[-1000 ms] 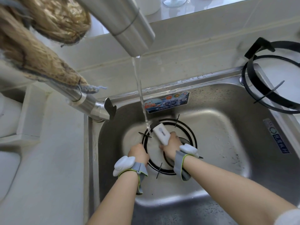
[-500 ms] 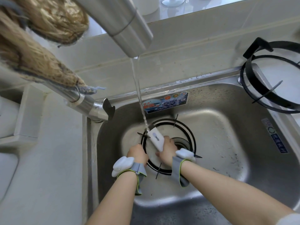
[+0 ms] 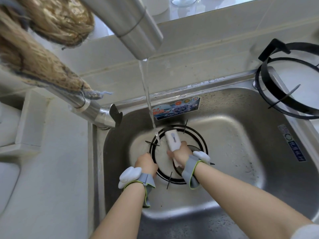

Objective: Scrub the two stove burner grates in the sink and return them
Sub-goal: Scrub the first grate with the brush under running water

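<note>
A black ring-shaped burner grate (image 3: 198, 135) lies in the bottom of the steel sink (image 3: 241, 152) under a running stream of water. My left hand (image 3: 145, 163) grips its left rim. My right hand (image 3: 181, 153) holds a white scrub brush (image 3: 172, 139) and presses it on the grate's inner side near the far rim. The second black grate (image 3: 264, 94) rests on the counter at the sink's right rear corner, partly overhanging the rim.
The steel tap spout (image 3: 134, 30) hangs over the sink, its base (image 3: 96, 112) at the rear left corner. A tan mop-like cloth (image 3: 39, 54) drapes over the tap arm. White counter (image 3: 51, 169) lies left; a backsplash ledge runs behind.
My right hand has slid the white brush from the grate's left side near the water stream back toward its far rim. My left hand has stayed on the left rim.
</note>
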The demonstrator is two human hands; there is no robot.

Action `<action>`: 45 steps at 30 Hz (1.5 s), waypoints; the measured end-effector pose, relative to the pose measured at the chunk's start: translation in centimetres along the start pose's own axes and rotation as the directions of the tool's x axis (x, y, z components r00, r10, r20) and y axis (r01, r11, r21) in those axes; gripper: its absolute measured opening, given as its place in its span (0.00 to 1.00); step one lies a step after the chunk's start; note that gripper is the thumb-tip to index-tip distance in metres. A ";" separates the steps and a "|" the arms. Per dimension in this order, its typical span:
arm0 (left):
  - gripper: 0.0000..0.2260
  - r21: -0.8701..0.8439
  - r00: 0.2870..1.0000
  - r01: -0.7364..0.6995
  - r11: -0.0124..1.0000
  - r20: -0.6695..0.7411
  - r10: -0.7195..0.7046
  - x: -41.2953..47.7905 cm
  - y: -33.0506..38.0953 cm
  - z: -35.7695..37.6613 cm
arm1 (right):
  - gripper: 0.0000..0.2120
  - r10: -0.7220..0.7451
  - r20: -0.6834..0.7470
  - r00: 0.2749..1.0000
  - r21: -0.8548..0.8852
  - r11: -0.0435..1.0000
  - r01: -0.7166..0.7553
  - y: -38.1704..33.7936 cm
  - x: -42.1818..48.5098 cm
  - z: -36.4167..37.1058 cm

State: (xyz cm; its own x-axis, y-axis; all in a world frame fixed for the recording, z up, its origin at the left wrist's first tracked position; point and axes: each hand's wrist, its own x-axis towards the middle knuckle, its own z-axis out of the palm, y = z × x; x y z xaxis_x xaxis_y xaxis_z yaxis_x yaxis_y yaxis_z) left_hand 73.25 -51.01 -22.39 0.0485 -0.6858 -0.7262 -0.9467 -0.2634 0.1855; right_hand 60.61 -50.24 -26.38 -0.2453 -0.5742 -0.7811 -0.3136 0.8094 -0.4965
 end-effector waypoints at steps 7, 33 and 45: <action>0.07 0.179 0.993 -0.005 0.984 0.115 -0.016 -1.4 -0.4 0.5 | 0.26 -0.124 0.093 0.988 -0.203 0.969 0.140 1.3 -0.7 1.7; 0.18 0.280 0.988 -0.013 0.960 -0.142 0.055 0.2 0.0 0.4 | 0.26 -0.194 0.176 0.965 -0.331 0.912 0.244 1.9 -1.6 2.2; 0.15 0.321 0.998 -0.011 0.947 -0.058 0.031 1.3 0.6 -0.5 | 0.25 -0.161 0.204 0.966 -0.399 0.887 0.233 1.4 -0.3 1.2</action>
State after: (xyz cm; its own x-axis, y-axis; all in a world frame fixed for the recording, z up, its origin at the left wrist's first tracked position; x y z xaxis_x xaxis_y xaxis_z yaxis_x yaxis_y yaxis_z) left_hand 72.87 -52.44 -22.86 0.0374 -0.7316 -0.6807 -0.9993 -0.0240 -0.0292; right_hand 61.32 -48.77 -27.36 0.0012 -0.6598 -0.7514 -0.7010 0.5353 -0.4712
